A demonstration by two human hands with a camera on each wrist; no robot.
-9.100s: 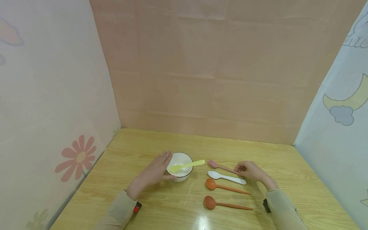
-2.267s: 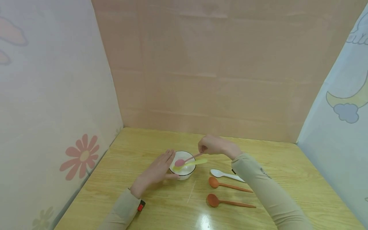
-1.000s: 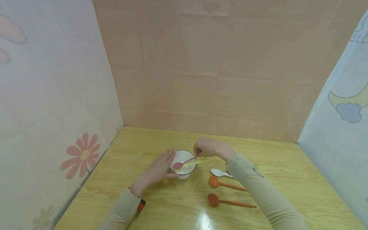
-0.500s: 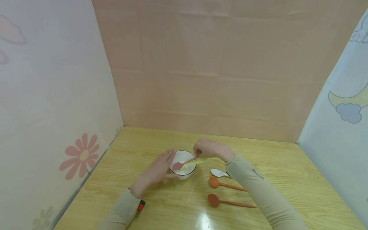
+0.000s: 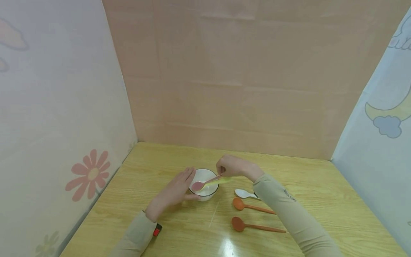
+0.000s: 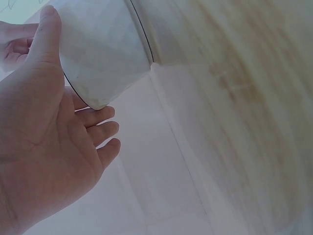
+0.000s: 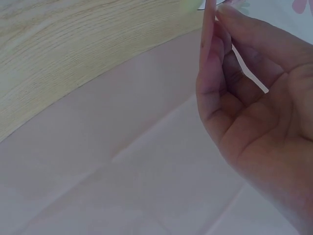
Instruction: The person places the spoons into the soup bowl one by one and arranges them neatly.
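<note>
"Where's the pink spoon [image 5: 197, 186]?"

"Its head is showing within the rim of the white bowl [image 5: 207, 198]; at the bowl's right edge, the right hand [image 5: 233, 166] is pinching its handle."

"The left hand [image 5: 174, 189]?"

"It's touching the bowl's left side, fingers straight."

"What's unclear?"

"The right sleeve's [image 5: 295, 210] marking [image 5: 290, 195] is looking too small to read. The pink spoon is partly hiding the yellow spoon [image 5: 226, 180]; right of the bowl, that sleeve is covering the white spoon's [image 5: 242, 193] handle."

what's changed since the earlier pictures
The right hand lifted the pink spoon off the table and carried it left to the bowl, over the yellow spoon. The left hand stays at the bowl; the white spoon, orange spoon and brown spoon lie unmoved.
</note>
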